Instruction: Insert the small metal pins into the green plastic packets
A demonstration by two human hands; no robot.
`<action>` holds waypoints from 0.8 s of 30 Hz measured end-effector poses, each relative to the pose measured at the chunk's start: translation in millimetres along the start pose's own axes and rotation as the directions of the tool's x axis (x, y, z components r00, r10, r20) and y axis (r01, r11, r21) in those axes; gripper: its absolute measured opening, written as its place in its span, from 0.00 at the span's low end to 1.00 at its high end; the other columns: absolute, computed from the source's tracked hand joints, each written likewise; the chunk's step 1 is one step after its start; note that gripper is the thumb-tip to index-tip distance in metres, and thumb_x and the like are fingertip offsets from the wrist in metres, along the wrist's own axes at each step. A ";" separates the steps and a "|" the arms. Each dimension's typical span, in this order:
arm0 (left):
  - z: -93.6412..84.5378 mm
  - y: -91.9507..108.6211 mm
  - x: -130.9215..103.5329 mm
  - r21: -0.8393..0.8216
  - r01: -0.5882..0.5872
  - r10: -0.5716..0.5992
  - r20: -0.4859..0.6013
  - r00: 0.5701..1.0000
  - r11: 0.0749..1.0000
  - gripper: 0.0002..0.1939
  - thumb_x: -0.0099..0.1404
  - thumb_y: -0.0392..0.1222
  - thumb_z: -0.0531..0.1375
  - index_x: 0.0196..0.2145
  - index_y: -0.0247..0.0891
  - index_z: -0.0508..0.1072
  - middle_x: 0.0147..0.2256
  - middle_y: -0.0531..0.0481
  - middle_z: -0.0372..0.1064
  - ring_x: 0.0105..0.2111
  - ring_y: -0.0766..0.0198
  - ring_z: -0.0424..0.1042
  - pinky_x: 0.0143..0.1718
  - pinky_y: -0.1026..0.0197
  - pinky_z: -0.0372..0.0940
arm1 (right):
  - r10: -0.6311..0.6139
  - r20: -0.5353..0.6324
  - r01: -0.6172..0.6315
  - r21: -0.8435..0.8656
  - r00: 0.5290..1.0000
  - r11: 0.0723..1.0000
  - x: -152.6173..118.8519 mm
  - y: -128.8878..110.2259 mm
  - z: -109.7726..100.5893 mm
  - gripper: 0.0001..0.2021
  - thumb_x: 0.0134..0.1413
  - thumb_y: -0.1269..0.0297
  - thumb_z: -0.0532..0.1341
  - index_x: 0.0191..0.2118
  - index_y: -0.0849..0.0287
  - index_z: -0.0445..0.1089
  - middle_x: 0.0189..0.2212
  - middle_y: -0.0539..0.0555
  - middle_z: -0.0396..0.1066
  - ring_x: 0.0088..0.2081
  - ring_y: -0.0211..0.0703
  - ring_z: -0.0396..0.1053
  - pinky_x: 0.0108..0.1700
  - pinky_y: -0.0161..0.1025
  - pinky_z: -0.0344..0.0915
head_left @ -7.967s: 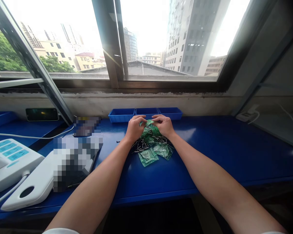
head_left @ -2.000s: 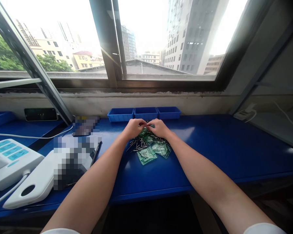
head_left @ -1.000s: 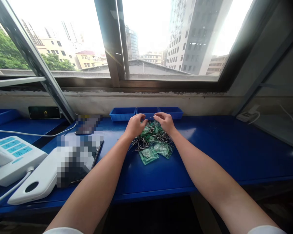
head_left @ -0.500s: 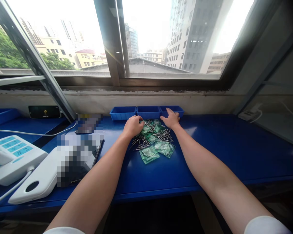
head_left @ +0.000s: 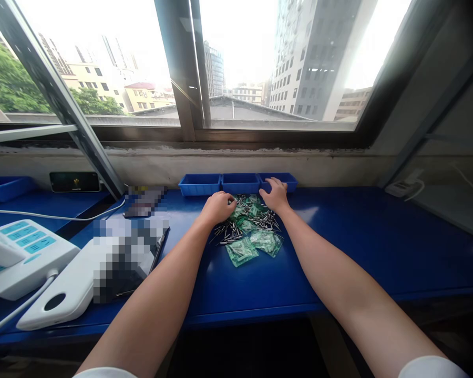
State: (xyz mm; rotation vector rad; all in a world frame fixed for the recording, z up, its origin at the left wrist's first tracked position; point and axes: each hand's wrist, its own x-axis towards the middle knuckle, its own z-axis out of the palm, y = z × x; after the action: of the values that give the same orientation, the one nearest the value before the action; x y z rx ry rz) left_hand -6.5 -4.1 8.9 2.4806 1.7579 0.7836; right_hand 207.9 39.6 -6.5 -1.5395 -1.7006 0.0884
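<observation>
A pile of small metal rods mixed with green plastic packets lies on the blue tabletop. Over the pile's back left edge is my left hand, its fingers curled together; whatever they hold is too small to make out. My right hand is at the back right of the pile, fingers spread, in front of the right blue bin and partly covering it. Nothing shows between those fingers. The middle blue bin and left blue bin stand in the same row.
On the left are a white power strip, a white rounded device, a blurred dark item and a phone on its side. A blue tray sits at far left. A window rises behind the table.
My left hand has shifted slightly right over the pile. My right hand has moved slightly, its fingers still spread near the right bin. The view has shifted a little.
</observation>
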 end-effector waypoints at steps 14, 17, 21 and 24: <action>6.6 -3.8 1.2 -0.051 -0.082 0.081 -0.025 0.996 0.995 0.16 0.62 0.47 0.53 0.36 0.38 0.78 0.35 0.43 0.72 0.39 0.54 0.71 0.43 0.58 0.64 | -0.421 0.422 0.392 0.158 0.803 0.906 -22.4 -34.3 3.7 0.13 0.52 0.55 0.62 0.40 0.56 0.76 0.40 0.56 0.73 0.45 0.49 0.66 0.50 0.45 0.57; 8.0 -2.9 2.1 -0.065 -0.053 0.053 -0.013 0.999 0.996 0.15 0.63 0.45 0.53 0.37 0.38 0.78 0.36 0.43 0.72 0.40 0.55 0.71 0.44 0.57 0.63 | -0.409 0.426 0.389 0.137 0.807 0.911 -21.6 -33.4 4.7 0.15 0.53 0.54 0.61 0.42 0.56 0.76 0.43 0.57 0.72 0.46 0.50 0.64 0.51 0.46 0.57; 10.0 -4.7 4.5 -0.107 0.048 -0.047 0.007 0.999 0.993 0.15 0.62 0.38 0.51 0.39 0.38 0.77 0.41 0.43 0.71 0.42 0.56 0.70 0.46 0.57 0.63 | -0.397 0.434 0.380 0.130 0.809 0.916 -21.7 -32.2 6.3 0.17 0.53 0.52 0.61 0.44 0.56 0.76 0.45 0.58 0.72 0.48 0.52 0.63 0.52 0.48 0.56; 10.1 -6.9 5.8 -0.177 0.132 -0.129 0.025 0.991 0.975 0.14 0.60 0.37 0.53 0.40 0.39 0.75 0.41 0.45 0.72 0.42 0.56 0.70 0.44 0.58 0.64 | -0.396 0.425 0.375 0.137 0.814 0.917 -22.5 -32.5 5.5 0.17 0.53 0.52 0.61 0.43 0.57 0.76 0.44 0.58 0.72 0.48 0.53 0.62 0.51 0.48 0.56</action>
State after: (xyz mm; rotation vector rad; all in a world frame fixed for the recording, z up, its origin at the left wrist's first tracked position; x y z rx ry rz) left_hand -7.1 6.4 0.4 2.2275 1.7404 0.8703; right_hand 176.7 14.8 -3.8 -1.1599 -2.3318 0.2868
